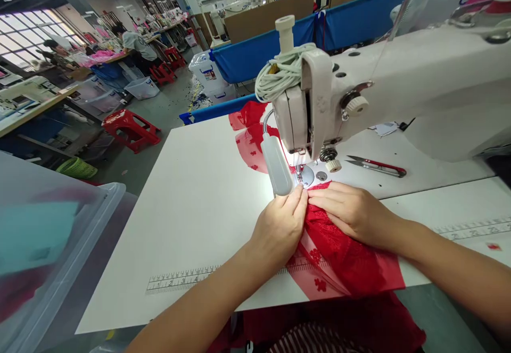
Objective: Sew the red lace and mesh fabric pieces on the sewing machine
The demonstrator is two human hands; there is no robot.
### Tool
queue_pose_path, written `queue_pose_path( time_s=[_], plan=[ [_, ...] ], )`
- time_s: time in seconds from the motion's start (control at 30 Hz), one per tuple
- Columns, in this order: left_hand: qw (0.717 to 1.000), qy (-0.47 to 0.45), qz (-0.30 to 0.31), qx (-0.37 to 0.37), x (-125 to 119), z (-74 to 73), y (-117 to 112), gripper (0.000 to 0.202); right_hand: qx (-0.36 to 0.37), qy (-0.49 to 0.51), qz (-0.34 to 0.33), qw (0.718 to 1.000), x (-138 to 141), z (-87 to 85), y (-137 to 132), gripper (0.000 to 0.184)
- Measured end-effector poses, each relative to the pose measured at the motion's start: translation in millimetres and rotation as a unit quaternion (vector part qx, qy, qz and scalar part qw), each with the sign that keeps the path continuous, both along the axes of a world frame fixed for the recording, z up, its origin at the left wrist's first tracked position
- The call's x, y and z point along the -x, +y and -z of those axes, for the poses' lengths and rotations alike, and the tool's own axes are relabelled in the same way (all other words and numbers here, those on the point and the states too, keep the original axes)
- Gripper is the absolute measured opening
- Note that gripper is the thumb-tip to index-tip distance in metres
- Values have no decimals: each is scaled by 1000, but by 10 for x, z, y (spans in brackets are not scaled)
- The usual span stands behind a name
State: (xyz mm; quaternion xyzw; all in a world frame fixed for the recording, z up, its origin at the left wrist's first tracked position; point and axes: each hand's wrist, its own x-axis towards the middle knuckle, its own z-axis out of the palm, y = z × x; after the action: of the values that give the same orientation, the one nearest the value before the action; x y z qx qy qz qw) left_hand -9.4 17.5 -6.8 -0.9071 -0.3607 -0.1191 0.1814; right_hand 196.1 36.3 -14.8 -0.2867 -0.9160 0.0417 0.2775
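A sheer red lace fabric (339,257) with small flower motifs lies across the front of the white table and passes under the needle area of a white sewing machine (383,76). Close in front of the presser foot (299,172), my left hand (281,222) pinches the fabric's edge between thumb and fingers. My right hand (351,212) lies flat on the fabric just right of it, fingers stretched toward the left fingertips. Behind the needle, more of the red fabric (253,145) spreads out. A grey-white lamp (276,165) on a bendy neck lights the spot.
Red-handled thread snips (377,166) lie on the table right of the needle plate. A printed ruler (179,281) runs along the front edge. At the left stands a clear plastic bin (91,236); a red stool (130,129) is beyond. Other people work at the back.
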Motion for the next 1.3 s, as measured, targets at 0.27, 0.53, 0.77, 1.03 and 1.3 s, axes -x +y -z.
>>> queue_pose_path(
  time_s=[0.27, 0.53, 0.77, 1.03, 1.3],
  plan=[
    [997, -1, -50, 64, 10, 16, 23, 42, -11, -20, 55, 998, 5, 17, 42, 40],
    [999, -11, -31, 25, 8, 3, 52, 42, 22, -33, 41, 998, 9, 2, 67, 43],
    [998, 8, -24, 57, 38, -2, 68, 43, 13, -42, 54, 998, 5, 21, 45, 46],
    [994, -19, -69, 87, 17, -52, 99, 33, -7, -90, 132, 987, 55, 14, 27, 48],
    [998, -36, -12, 51, 27, -10, 83, 40, -20, -46, 31, 998, 8, 9, 4, 36]
  ],
)
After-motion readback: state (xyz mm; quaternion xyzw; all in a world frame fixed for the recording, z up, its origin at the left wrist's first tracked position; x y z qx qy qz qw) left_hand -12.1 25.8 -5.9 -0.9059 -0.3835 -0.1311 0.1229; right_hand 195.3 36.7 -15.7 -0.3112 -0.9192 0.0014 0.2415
